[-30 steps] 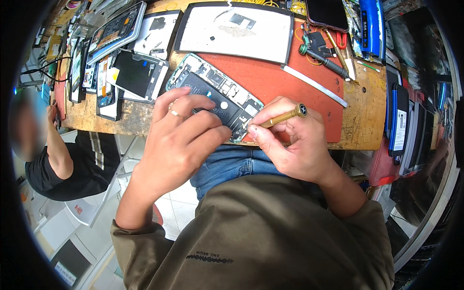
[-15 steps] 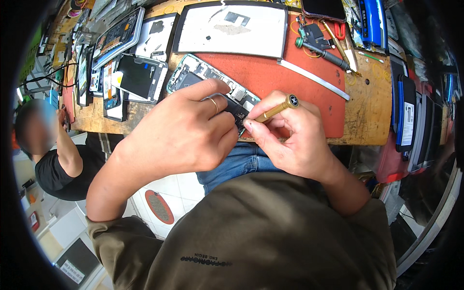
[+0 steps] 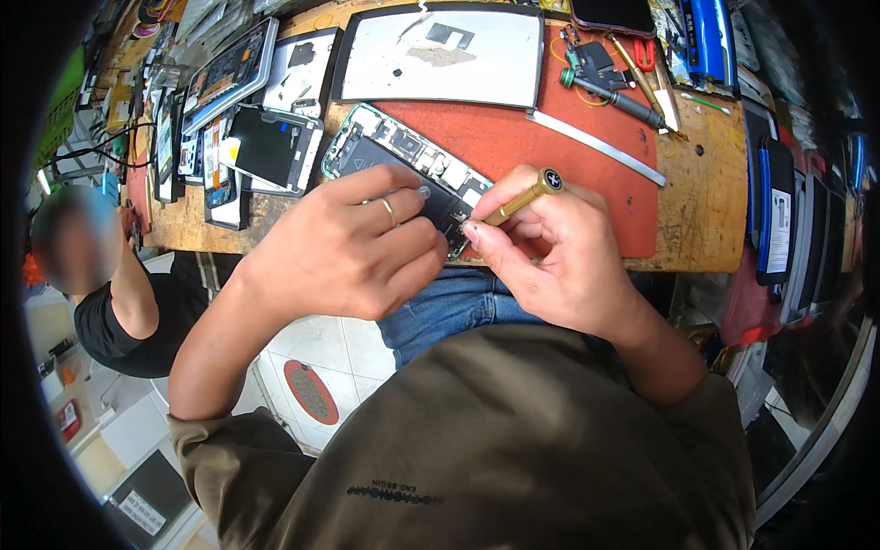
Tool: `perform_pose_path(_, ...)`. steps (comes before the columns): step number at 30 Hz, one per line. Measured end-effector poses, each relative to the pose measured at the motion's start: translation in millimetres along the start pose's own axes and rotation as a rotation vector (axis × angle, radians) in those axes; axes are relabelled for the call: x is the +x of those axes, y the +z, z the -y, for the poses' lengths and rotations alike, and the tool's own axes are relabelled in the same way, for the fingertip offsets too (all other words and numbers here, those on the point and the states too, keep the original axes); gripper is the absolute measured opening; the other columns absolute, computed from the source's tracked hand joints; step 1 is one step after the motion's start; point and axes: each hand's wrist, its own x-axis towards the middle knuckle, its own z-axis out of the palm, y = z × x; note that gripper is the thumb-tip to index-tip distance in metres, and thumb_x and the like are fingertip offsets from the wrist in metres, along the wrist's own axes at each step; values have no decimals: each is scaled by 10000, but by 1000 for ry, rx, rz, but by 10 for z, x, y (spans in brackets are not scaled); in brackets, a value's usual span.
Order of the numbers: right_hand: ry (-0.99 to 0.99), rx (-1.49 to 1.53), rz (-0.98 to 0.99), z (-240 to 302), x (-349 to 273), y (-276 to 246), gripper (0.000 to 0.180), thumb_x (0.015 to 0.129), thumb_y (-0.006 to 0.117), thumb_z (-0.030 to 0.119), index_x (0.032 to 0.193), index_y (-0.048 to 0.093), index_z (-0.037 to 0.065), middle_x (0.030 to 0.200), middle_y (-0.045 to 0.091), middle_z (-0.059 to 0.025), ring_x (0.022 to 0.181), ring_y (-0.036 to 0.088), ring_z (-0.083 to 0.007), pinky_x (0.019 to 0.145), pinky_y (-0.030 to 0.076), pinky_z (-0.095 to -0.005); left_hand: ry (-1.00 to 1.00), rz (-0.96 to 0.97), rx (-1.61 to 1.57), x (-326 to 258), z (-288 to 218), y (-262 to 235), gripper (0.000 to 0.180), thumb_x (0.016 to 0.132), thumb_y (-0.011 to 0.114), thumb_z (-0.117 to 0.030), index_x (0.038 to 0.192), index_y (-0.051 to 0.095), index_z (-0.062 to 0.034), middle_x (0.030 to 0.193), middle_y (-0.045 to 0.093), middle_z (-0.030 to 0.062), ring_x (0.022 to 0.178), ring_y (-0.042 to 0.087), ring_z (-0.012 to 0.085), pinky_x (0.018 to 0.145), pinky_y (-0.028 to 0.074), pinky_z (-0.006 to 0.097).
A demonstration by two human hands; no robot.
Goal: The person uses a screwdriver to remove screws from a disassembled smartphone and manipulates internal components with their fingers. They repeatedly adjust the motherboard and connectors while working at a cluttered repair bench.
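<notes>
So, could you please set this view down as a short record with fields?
Left hand: over the opened phone, contact unclear
Right hand: holds a gold-coloured tool at the phone's near right end, tip hidden
Work surface: red mat on wooden bench
Beyond phone: white tray with dark rim
Right of phone: silvery strip
Far left: another person, dark top

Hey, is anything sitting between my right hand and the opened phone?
Nothing visible is: your right hand, holding a gold-coloured tool, is right at the lower right end of the opened phone. Your left hand hides part of the near edge, but left of that spot.
</notes>
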Motion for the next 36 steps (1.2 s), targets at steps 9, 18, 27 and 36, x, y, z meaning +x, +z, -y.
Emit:
perform_pose_path(9,16,10,3,10,-5,11,98,1029,721,-116,1093,668,-64,933,729,-68,799,733,-65,654,573,-235,-122,-113,-58,-169,-3,93,190,754,794,-143,929,762,-78,871,667,24,913,719,225,768,573,353)
perform_pose_path(18,60,44,-29,31,-7,29,97,1006,743,-77,1033,660,-35,930,702,-92,789,751,-119,656,599,-283,-47,29,-4,-8,-14,-35,157,743,756,-154,879,740,-77,799,611,5,810,676,191,706,539,332)
perform_pose_path(27,69,34,-30,37,-2,28,99,1006,745,-72,1026,658,-31,932,700,-87,784,746,-110,628,574,-273,-57,199,-14,45,-33,-180,221,743,757,-155,942,750,-57,810,608,9,868,723,203,717,572,350)
perform_pose_path(36,77,22,14,52,-3,6,66,1029,705,-132,1061,653,-108,1027,710,-95,839,748,-84,679,602,-242,-83,-9,46,-46,-128,24,112,739,763,-172,802,705,-100,806,581,2,781,633,173,637,506,325)
